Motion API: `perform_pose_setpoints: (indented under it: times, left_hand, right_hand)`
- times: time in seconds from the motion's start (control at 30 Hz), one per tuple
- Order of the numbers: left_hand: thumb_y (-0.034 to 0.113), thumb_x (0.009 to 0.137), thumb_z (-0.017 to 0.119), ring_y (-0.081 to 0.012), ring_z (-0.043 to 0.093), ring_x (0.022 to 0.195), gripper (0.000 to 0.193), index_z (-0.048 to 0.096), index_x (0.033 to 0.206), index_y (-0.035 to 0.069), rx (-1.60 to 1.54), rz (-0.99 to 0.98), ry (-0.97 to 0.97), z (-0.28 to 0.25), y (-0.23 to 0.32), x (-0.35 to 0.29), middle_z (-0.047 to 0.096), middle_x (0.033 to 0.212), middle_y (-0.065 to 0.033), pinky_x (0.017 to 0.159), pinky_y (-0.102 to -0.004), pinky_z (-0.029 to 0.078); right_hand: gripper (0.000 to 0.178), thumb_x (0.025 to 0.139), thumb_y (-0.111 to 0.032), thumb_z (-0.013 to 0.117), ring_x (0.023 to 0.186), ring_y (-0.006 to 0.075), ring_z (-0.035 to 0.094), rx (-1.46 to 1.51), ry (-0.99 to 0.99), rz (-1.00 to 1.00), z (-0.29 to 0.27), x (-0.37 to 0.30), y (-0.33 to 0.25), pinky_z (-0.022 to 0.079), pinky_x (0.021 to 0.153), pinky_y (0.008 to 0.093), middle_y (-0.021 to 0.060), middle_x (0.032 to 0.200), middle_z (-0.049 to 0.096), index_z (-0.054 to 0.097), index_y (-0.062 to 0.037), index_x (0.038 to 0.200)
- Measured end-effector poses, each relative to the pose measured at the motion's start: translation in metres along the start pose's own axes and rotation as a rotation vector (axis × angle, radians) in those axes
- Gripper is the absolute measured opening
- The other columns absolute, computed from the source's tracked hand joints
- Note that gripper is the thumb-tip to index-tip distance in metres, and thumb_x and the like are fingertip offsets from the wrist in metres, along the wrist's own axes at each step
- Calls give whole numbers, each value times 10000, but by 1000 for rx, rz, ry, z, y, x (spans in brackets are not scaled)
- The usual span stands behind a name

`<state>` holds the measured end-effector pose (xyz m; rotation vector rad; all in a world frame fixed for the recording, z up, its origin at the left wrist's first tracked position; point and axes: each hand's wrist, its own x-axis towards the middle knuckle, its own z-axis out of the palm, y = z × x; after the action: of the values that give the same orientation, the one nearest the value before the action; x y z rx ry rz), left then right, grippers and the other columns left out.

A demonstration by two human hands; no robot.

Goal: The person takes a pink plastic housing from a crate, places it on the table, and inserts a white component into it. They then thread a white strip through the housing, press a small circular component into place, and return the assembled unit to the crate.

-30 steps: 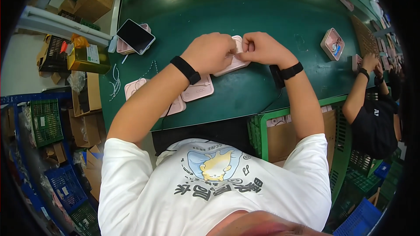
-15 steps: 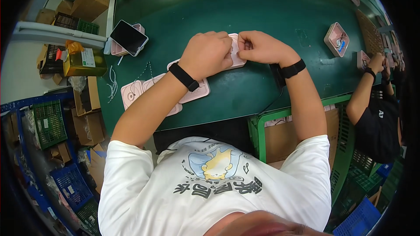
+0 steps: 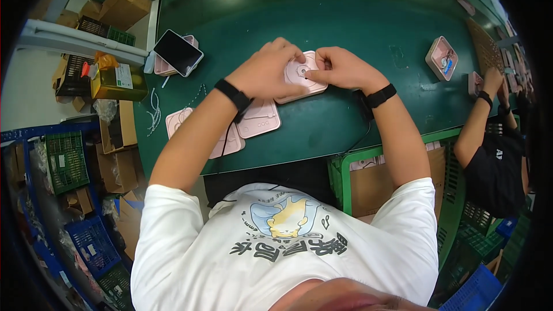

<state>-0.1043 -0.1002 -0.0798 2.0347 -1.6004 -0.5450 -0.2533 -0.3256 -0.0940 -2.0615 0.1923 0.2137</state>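
Note:
A pale pink rounded case (image 3: 315,87) lies on the green table in front of me, with a small round fitting near the middle of its top. My left hand (image 3: 266,72) is over its left side, thumb and fingers spread apart, palm down. My right hand (image 3: 350,71) comes from the other side, fingers curled and thumb tip at the round fitting. Whatever lies between that thumb and the fingers is too small or hidden to make out. Beneath my left forearm, more flat pink pieces (image 3: 260,122) lie side by side, partly covered.
A dark-screened phone (image 3: 179,53) rests on a pink box at the left. Thin cords (image 3: 153,113) lie below it. To the right stands a pink box (image 3: 442,57) with small parts. A co-worker's hand (image 3: 492,80) is farther right. A green crate (image 3: 345,187) stands by the table's near edge.
My left hand has opened and drawn back from the middle of the case, uncovering its top and the round fitting. My right hand stays close, its thumb now on the fitting.

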Motion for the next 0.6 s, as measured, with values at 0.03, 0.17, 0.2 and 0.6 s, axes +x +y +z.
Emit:
perform_pose_setpoints:
  times: [0.03,0.17,0.2,0.6]
  left_hand:
    - [315,845,944,-413,668,1270,599,743,1387,156,60,40,62,5,6,-15,615,1398,-207,1115,-441,565]
    - [274,929,875,-375,674,1293,622,676,1494,106,174,83,60,-2,19,-23,644,1412,-182,1142,-454,563]
    - [256,970,841,-355,679,1300,619,647,1531,81,200,85,24,-5,22,-23,659,1421,-171,1148,-459,565]
    - [622,1180,375,-336,720,1363,753,583,1612,41,-1432,-378,-76,-24,-2,15,679,1563,-210,1174,-475,560]
  right_hand:
    - [394,922,-351,908,743,162,606,11,-1,40,1,2,-1,500,673,343,34,797,671,657,-52,862]
    - [396,930,-356,936,802,144,602,3,34,20,1,4,-2,502,710,324,33,882,676,669,-64,945]
    - [376,928,-325,942,858,137,612,-16,77,-69,0,-1,-1,511,751,313,34,945,674,682,-71,1025]
    - [981,728,-379,1021,1336,413,651,-579,480,-580,15,-15,-59,550,1127,546,197,1431,657,591,-56,1548]
